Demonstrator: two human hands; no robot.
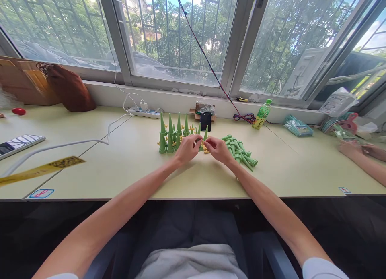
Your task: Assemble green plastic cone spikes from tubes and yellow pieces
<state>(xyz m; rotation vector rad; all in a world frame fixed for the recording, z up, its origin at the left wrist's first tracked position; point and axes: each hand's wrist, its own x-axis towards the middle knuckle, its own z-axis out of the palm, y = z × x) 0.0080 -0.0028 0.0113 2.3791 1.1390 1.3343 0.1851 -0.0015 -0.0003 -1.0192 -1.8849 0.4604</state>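
Note:
My left hand (188,148) and my right hand (219,150) meet over the table, fingertips pinched close together at the right end of a group of upright green cone-shaped spikes (163,140). Whatever lies in either pinch is too small and covered to make out. One green spike tip (206,133) rises just behind my fingers. Small yellow pieces (206,148) show between my hands, and others stick out among the standing spikes. Right beside my right hand lies a loose pile of green spikes (241,150), on their sides.
Behind the spikes are a black phone (205,121) and a small cardboard box (197,110). A green drink bottle (261,114) and a power strip (144,112) stand along the sill. A white cable (90,141) crosses the left side. Another person's hands (352,148) are at far right.

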